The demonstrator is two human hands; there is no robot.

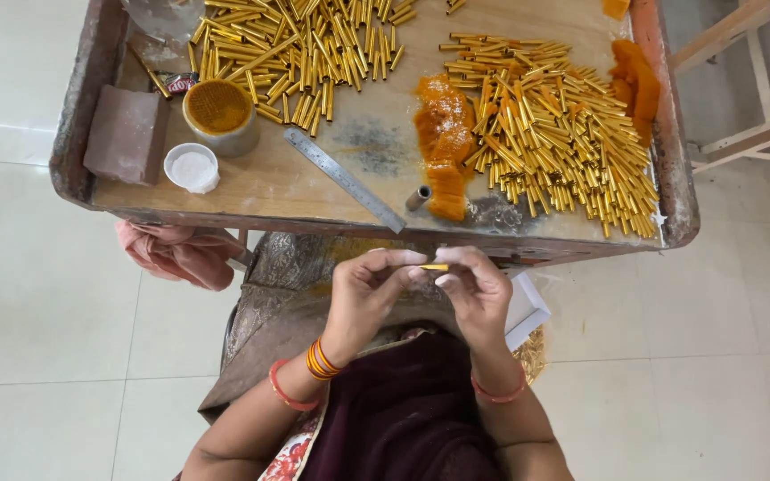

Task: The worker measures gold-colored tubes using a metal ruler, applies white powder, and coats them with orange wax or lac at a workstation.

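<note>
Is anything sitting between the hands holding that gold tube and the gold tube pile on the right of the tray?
Only the tray's near rim. Left hand and right hand pinch the gold tube just below it; the right pile lies beyond, with orange material at its left edge.

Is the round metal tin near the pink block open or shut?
Open. The round metal tin shows orange-yellow filling at its top, and a white round lid lies beside it on the wooden tray.
</note>
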